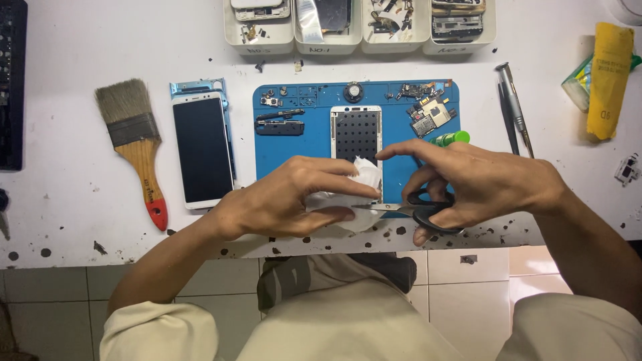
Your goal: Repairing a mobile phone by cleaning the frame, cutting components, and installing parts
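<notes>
Scissors meet white tissue at the table edge

Scissors sit in the right hand, its grip closed through the black handles, blades reaching left into the white tissue. The left hand pinches that tissue at lower centre, over the blue work mat. A clean cut likely needs the tissue taut and fingertips clear of the blades.

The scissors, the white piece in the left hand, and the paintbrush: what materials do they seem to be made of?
Scissors: bright metal blades that glint, with glossy black handles, probably plastic.
White piece: thin and crumpled, so likely tissue or soft paper; cloth is possible.
Paintbrush: pale wood handle with visible grain and a red-dipped tip, a dark metal band, and grey bristles.
</notes>
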